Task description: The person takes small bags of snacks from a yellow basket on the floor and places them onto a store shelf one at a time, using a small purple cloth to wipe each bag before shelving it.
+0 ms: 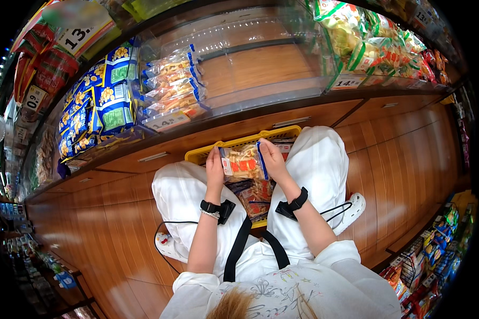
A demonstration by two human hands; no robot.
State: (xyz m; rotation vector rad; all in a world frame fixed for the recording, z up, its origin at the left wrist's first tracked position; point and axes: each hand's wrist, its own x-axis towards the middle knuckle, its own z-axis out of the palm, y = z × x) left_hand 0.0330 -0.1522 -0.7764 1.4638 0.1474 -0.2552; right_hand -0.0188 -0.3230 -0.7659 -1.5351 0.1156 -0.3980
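Note:
Between my two hands is a clear snack bag [243, 162] with blue ends and an orange-red printed label. My left hand [215, 167] grips its left end, and my right hand [273, 159] holds its right end. Directly beneath it, between my knees, stands a yellow plastic basket [195, 155]. More snack bags [256, 197] with dark blue edges lie in the basket, partly hidden by the held bag and my legs. On the shelf ahead, a row of similar clear bags with blue ends [173, 81] stands stacked in a clear-walled compartment.
Blue and yellow snack packets [113, 95] fill the compartment at left. Green-edged bags [367, 52] lie at the right. A bare wooden shelf bottom [259, 65] shows between them, behind a clear front lip [263, 95]. Another shelf with packets [435, 247] stands behind at the lower right.

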